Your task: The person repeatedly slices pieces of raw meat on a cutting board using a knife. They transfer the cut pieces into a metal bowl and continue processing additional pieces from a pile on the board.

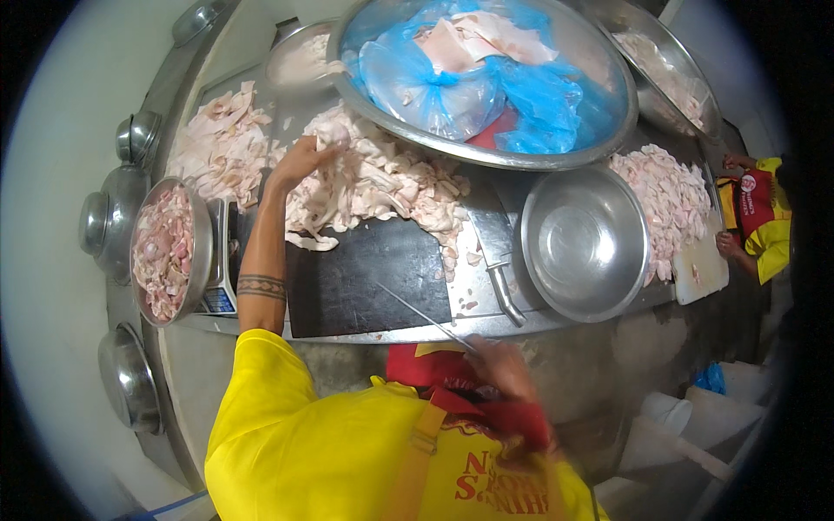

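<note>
My left hand (308, 156) reaches up into a big pile of pale raw meat and skin pieces (382, 187), its fingers closed on a pale piece near the top. Below that pile lies a black cutting board (365, 278). My right hand (495, 365) is low at the table's front edge, wrapped round the handle of a long thin knife (417, 313) that points up and left over the board. A steel tool with a bent handle (504, 295) rests beside the board, next to a steel bowl (582, 247) on its right.
A huge basin (615, 122) holds blue bags and skin. A bowl of meat (169, 260) sits by a scale (217, 295). More piles (213, 148) and pans flank the work. A co-worker in yellow and red (760, 243) works at right beside a white board (699, 286); buckets (669, 417) stand below.
</note>
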Tool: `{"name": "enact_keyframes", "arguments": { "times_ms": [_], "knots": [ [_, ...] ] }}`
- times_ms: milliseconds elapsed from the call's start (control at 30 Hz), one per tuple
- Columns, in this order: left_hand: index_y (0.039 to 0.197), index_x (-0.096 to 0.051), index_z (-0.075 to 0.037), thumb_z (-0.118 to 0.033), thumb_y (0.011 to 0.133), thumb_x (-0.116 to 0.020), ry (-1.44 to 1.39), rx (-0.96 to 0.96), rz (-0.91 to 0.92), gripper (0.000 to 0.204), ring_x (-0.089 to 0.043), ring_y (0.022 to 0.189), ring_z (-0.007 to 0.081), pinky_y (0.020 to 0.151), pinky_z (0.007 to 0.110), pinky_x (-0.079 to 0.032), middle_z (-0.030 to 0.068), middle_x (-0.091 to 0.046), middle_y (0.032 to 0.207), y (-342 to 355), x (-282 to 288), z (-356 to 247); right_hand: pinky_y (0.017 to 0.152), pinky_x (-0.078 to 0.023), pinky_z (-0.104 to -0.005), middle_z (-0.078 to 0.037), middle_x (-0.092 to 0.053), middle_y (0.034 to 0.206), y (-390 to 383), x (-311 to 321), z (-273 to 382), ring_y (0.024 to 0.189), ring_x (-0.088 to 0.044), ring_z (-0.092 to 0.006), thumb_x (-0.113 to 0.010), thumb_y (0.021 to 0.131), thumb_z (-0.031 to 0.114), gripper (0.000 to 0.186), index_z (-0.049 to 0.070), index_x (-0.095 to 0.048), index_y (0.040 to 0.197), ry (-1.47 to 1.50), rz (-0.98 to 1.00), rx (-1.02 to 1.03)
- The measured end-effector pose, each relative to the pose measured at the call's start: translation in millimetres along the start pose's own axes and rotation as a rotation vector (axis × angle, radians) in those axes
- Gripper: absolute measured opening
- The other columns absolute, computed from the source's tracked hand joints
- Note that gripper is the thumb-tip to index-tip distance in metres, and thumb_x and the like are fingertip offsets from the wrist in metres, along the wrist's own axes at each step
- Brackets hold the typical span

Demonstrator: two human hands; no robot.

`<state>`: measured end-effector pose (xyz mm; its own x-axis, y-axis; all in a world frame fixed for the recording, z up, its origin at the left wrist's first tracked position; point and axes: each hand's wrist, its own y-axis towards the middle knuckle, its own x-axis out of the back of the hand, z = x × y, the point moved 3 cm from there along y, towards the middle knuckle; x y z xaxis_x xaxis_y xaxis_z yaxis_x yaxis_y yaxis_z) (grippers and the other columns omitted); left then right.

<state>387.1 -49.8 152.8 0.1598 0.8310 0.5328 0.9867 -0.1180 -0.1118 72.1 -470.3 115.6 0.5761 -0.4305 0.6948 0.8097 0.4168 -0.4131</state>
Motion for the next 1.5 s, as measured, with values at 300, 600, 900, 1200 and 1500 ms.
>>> {"name": "enact_keyframes", "arguments": {
  "times_ms": [300, 600, 900, 1200, 1500],
  "knots": [
    [0.125, -0.064, 0.001, -0.037, 0.095, -0.070, 0.343, -0.142, -0.247, 0.049, -0.062, 0.096, 0.0212, 0.080, 0.030, -0.049, 0.0144, -0.066, 0.112, -3, 30, 1, 0.069, -0.052, -0.0490, -0.014, -0.071, 0.090, 48, 12, 2, 0.084, -0.069, -0.0367, -0.069, 0.088, 0.021, 0.030, 0.011, -0.062, 0.116, 0.034, -0.255, 0.324],
    [0.116, -0.069, 0.004, -0.022, 0.095, -0.066, 0.452, -0.192, 0.017, 0.034, -0.070, 0.099, 0.0282, 0.089, 0.038, -0.054, 0.0191, -0.073, 0.109, -15, -16, -32, 0.092, -0.054, -0.0456, -0.024, -0.058, 0.125, 103, -28, -9, 0.115, -0.061, -0.0405, -0.057, 0.091, 0.010, 0.045, -0.001, -0.052, 0.134, -0.045, -0.271, 0.321],
    [0.118, -0.067, 0.003, -0.012, 0.099, -0.066, 0.056, -0.365, 0.298, 0.024, -0.069, 0.100, 0.0170, 0.092, 0.032, -0.051, 0.0106, -0.073, 0.106, -21, -113, -234, 0.083, -0.051, -0.0496, -0.018, -0.065, 0.103, 16, 62, -46, 0.097, -0.066, -0.0351, -0.072, 0.090, 0.019, 0.033, 0.005, -0.062, 0.117, 0.407, -0.187, 0.194],
    [0.110, -0.072, 0.001, -0.013, 0.095, -0.069, 0.222, -0.616, 0.562, 0.021, -0.068, 0.088, 0.0156, 0.082, 0.030, -0.053, 0.0100, -0.076, 0.101, 14, -367, -395, 0.063, -0.054, -0.0281, -0.006, -0.069, 0.081, -160, 56, -279, 0.070, -0.066, -0.0125, -0.072, 0.096, 0.026, 0.026, 0.000, -0.067, 0.099, 1.085, -0.889, -0.331],
    [0.128, -0.066, -0.005, -0.037, 0.080, -0.082, 0.492, -0.441, 0.594, 0.059, -0.068, 0.109, 0.0375, 0.094, 0.044, -0.053, 0.0225, -0.070, 0.118, 139, -590, -394, 0.054, -0.052, -0.0274, -0.008, -0.063, 0.094, -167, 87, -455, 0.067, -0.060, -0.0124, -0.066, 0.099, 0.043, 0.063, 0.001, -0.042, 0.139, 1.346, -0.939, -0.749]
  ]
}}
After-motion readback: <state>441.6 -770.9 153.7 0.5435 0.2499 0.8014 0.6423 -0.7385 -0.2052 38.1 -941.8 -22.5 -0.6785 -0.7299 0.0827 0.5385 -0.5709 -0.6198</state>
